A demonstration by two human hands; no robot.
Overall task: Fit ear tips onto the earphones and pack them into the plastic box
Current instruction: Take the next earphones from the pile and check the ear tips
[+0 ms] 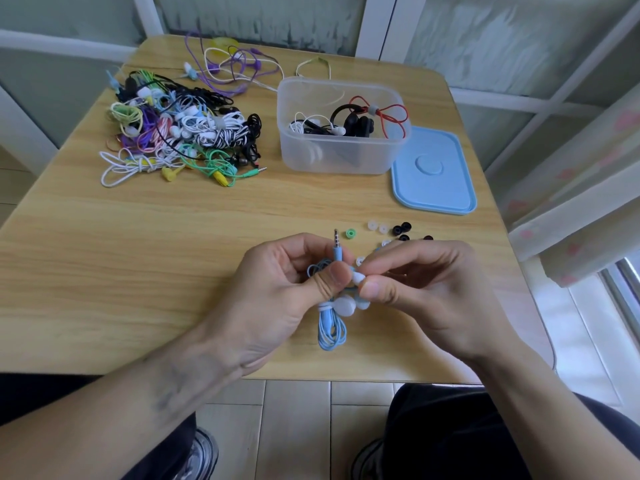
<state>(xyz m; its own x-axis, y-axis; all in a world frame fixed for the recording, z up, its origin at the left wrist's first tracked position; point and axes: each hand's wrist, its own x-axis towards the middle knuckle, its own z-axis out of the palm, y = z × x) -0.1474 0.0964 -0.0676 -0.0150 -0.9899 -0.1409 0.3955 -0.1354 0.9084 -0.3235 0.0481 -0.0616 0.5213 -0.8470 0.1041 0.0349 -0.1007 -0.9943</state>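
Note:
My left hand [280,292] grips a coiled light-blue earphone bundle [331,329] above the table's near edge, its jack plug pointing up. My right hand [426,289] pinches a white ear tip [358,278] against one earbud, thumb and fingers meeting my left thumb. A second white earbud [344,305] hangs just below. Loose ear tips [398,231], clear, black and one green [350,233], lie just beyond my hands. The clear plastic box [311,157] stands at the back right, holding black, white and red earphones.
A heap of tangled multicoloured earphones [180,133] covers the table's back left, with purple and white cables [228,69] behind it. The box's blue lid [433,171] lies flat to the right of the box. The wooden table [138,258] ends just below my wrists.

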